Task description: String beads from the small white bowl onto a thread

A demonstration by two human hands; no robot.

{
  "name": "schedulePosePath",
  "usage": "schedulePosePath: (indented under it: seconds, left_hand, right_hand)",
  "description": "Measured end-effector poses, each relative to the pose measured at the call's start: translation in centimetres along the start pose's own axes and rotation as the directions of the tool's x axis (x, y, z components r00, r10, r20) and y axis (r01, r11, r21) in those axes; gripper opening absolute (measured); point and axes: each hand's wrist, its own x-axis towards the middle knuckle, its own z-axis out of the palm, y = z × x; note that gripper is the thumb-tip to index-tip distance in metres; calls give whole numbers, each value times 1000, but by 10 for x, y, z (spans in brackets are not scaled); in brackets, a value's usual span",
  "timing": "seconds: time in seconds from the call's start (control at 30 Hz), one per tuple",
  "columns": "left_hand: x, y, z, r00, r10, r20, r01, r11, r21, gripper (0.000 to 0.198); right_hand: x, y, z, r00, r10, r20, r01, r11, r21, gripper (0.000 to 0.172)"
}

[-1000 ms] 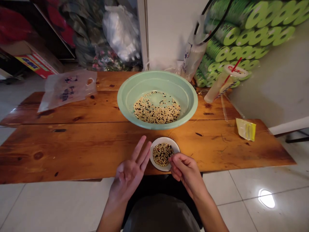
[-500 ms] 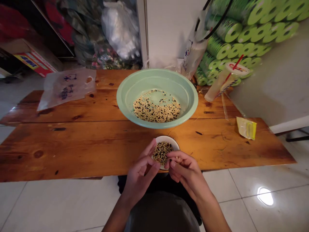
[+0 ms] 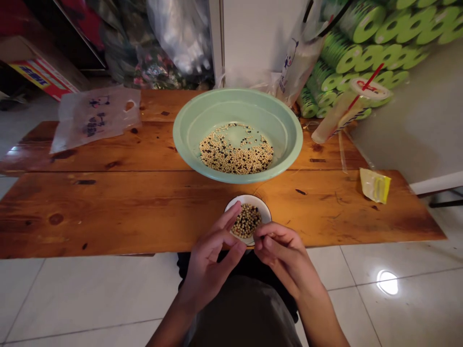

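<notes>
The small white dish (image 3: 253,202) of pale and dark beans (image 3: 246,220) sits at the near edge of the table (image 3: 108,212); the left grip (image 3: 211,262) curls half-closed at its rim, the right grip (image 3: 284,258) presses together over it, whatever it pinches hidden; staying this low over the dish suits such fine work.

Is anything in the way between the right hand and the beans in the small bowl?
Nothing visible is. The fingers of the right hand reach over the rim of the small white bowl, right beside the beans.
</notes>
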Motion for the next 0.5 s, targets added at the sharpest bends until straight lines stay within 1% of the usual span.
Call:
schedulePosePath:
  seconds: [0.1, 0.33, 0.5]
  left_hand:
    - [0, 1, 1, 1000, 9, -2, -9, 1000, 4, 13]
    - [-2, 3, 2, 999, 40, -13, -40, 999, -12, 14]
    - [-2, 5, 3, 998, 54, -28, -54, 999, -3, 14]
  right_hand:
    - [-1, -1, 0, 1000, -3, -2, 3, 1000, -15, 9]
    - [-6, -4, 5, 998, -3, -58, -1, 998, -59, 7]
    - [-5, -4, 7, 998, -29, -53, 25, 997, -75, 5]
